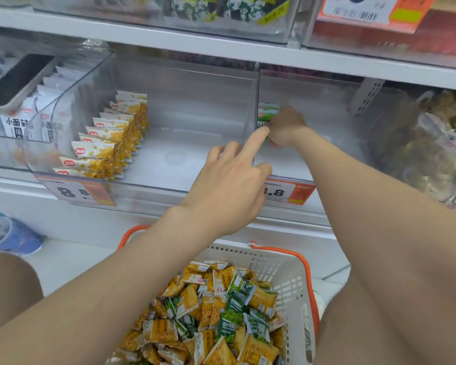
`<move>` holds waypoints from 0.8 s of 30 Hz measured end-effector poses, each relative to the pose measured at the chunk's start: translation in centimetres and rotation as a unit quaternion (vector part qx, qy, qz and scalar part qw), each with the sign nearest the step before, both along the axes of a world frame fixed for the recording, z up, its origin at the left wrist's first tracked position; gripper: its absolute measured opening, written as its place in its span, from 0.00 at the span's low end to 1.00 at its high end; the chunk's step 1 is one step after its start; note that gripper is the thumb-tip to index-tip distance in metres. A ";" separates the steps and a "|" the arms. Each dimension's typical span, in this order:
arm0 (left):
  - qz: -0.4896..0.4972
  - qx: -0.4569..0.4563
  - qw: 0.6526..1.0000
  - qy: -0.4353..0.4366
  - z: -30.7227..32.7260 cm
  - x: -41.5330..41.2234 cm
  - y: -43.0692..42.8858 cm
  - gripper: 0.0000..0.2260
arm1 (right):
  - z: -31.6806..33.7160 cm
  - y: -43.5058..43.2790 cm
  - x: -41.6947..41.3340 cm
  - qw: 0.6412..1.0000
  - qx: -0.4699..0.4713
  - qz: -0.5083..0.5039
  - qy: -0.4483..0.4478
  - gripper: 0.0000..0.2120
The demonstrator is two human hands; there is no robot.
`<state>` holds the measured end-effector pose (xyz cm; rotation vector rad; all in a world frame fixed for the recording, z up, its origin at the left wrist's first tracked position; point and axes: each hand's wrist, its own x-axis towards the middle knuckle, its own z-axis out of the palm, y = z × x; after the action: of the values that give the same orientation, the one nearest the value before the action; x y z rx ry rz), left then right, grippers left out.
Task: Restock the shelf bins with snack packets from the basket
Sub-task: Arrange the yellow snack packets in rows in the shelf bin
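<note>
Head camera looks down over both my arms to the shelf. My left hand holds nothing: the index finger is stretched out and its tip touches the top edge of the clear wall between two bins, and the other fingers are loosely bent. My right hand is inside the right bin, close to that wall, and it is clenched around a few green packets, which I see through the plastic.

The middle bin has a row of yellow packets standing along its left side only; the bare floor to the right of the row reaches to the dividing wall. The right bin also has bare floor behind and to the right of my hand.

Below, near my knees, the white basket with orange handles holds the loose snack packets, mostly yellow and some green, all mixed in a heap.

Two orange and white price tags hang on the shelf front; the left tag and the right tag both read 8.8. White packets in the far left bin carry Chinese characters.
</note>
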<state>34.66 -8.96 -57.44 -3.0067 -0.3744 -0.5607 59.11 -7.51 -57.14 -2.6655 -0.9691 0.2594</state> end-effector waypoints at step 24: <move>0.008 -0.098 0.995 -0.029 -2.0 -5.3 0.1 0.14 | 3.6 -12.5 -10.0 0.936 -0.106 0.297 -0.158 0.05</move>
<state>29.41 -8.88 -59.47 -3.1772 -0.4828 -0.6462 49.09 -20.01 -53.56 -2.5685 -1.9478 0.0536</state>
